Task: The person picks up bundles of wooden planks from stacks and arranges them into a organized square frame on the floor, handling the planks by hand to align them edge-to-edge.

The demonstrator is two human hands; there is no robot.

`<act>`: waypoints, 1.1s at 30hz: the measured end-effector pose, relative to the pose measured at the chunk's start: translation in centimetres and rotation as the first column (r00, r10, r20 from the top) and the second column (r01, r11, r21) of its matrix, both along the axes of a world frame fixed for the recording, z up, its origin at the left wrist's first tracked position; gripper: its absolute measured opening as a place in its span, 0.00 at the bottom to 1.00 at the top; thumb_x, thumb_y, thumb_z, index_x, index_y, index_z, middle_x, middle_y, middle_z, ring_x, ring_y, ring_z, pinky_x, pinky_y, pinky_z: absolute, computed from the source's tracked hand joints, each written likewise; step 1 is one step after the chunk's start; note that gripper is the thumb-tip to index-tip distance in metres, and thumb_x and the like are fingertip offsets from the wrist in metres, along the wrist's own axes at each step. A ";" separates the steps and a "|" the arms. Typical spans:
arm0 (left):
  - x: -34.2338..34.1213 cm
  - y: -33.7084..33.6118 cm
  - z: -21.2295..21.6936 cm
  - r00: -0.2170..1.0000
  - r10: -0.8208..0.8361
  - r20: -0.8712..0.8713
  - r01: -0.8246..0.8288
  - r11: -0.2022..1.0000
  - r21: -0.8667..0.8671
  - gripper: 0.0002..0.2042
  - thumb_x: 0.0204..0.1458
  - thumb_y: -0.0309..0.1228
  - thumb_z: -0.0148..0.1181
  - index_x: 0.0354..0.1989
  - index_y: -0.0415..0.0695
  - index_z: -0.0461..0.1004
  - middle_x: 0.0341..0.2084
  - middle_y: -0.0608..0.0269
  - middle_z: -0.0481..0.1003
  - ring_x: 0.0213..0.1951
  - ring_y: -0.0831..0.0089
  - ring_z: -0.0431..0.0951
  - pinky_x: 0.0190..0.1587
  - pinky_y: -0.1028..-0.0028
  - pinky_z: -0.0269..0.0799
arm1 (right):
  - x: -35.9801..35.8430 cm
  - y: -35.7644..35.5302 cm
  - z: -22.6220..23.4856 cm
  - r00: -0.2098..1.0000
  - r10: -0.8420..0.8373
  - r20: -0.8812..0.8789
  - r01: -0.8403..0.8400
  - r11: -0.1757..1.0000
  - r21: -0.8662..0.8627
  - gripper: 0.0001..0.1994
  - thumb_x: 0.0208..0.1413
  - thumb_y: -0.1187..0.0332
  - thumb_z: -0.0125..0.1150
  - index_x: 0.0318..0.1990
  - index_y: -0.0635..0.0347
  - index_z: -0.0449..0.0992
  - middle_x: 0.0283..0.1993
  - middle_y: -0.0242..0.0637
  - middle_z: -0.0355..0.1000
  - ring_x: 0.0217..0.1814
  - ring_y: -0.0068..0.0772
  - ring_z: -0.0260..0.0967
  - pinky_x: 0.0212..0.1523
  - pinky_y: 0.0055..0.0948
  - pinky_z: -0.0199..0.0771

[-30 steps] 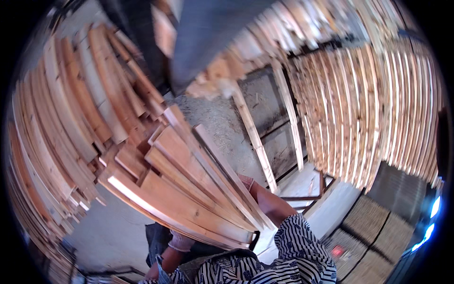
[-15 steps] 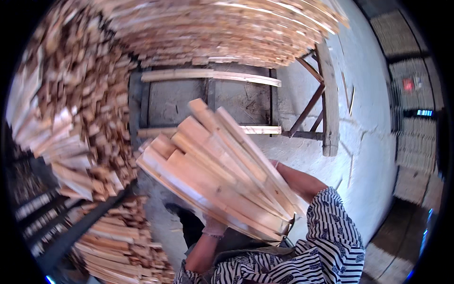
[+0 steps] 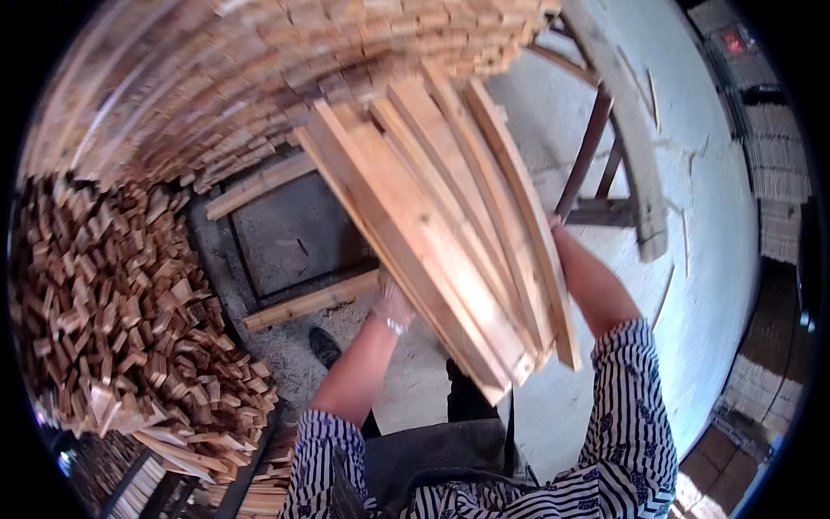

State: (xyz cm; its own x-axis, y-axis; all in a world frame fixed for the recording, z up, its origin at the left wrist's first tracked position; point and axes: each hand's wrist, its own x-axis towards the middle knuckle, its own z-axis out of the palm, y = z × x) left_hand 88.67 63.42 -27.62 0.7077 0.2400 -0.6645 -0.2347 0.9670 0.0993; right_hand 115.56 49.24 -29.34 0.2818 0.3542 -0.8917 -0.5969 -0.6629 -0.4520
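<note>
Board bundle fills the space between left hand and right hand. Stacked wood blocks the way ahead, piled pieces the left; bare floor lies open at right, past the trestle.

Pale floor, cracked at right; low dark frame sitting on it.
Frame carries two roughly parallel wood battens, far one and near one, both partly hidden. Right side: timber stand on floor, thin sticks lying loose just beside it.
</note>
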 end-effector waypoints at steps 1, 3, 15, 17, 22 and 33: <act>-1.4 1.3 -3.7 0.996 0.028 -0.085 -0.026 0.999 0.025 0.31 0.68 0.56 0.36 0.72 0.49 0.58 0.67 0.54 0.63 0.65 0.54 0.68 0.65 0.51 0.70 | 0.4 3.7 -3.7 0.995 0.061 -0.080 -0.059 0.998 0.030 0.26 0.68 0.51 0.53 0.65 0.59 0.70 0.60 0.39 0.75 0.58 0.32 0.76 0.56 0.35 0.80; 1.5 3.5 -9.9 0.994 -0.073 -0.082 0.074 0.997 0.009 0.33 0.67 0.59 0.37 0.72 0.50 0.58 0.68 0.54 0.63 0.66 0.53 0.67 0.66 0.51 0.67 | 3.3 5.3 -5.1 0.997 -0.005 -0.076 0.006 1.000 0.011 0.26 0.69 0.51 0.53 0.65 0.59 0.71 0.60 0.39 0.75 0.58 0.32 0.76 0.56 0.35 0.80; -1.0 10.1 -23.1 0.915 -0.277 -0.293 0.354 0.899 0.258 0.38 0.59 0.58 0.58 0.69 0.43 0.60 0.63 0.53 0.68 0.61 0.57 0.72 0.63 0.58 0.72 | 4.9 7.5 -27.0 0.698 0.146 0.701 -0.179 0.983 -0.027 0.27 0.67 0.45 0.50 0.63 0.54 0.73 0.60 0.47 0.75 0.64 0.42 0.70 0.64 0.35 0.66; -0.2 10.3 -21.3 0.909 -0.317 -0.272 0.386 0.887 0.255 0.35 0.59 0.52 0.62 0.67 0.42 0.61 0.61 0.53 0.70 0.60 0.59 0.73 0.62 0.60 0.73 | 5.3 5.1 -28.9 0.841 -0.011 0.542 -0.210 0.915 0.345 0.25 0.65 0.50 0.56 0.63 0.54 0.72 0.59 0.46 0.75 0.65 0.41 0.70 0.64 0.35 0.67; -0.7 11.0 -23.2 0.926 -0.240 -0.291 0.345 0.849 0.401 0.30 0.59 0.46 0.63 0.63 0.39 0.65 0.58 0.53 0.73 0.57 0.61 0.76 0.61 0.61 0.75 | 8.0 8.3 -27.4 0.479 0.194 0.856 -0.004 0.976 -0.219 0.26 0.63 0.42 0.53 0.59 0.48 0.74 0.55 0.53 0.77 0.60 0.57 0.73 0.58 0.44 0.72; -12.1 16.2 -22.0 0.980 -0.141 -0.144 0.182 0.927 0.327 0.28 0.54 0.48 0.67 0.57 0.42 0.69 0.45 0.54 0.75 0.47 0.62 0.79 0.53 0.60 0.79 | -10.5 10.5 -6.0 -0.177 0.408 0.896 -0.565 0.703 -0.432 0.40 0.58 0.45 0.65 0.72 0.55 0.60 0.71 0.56 0.60 0.74 0.54 0.57 0.72 0.43 0.58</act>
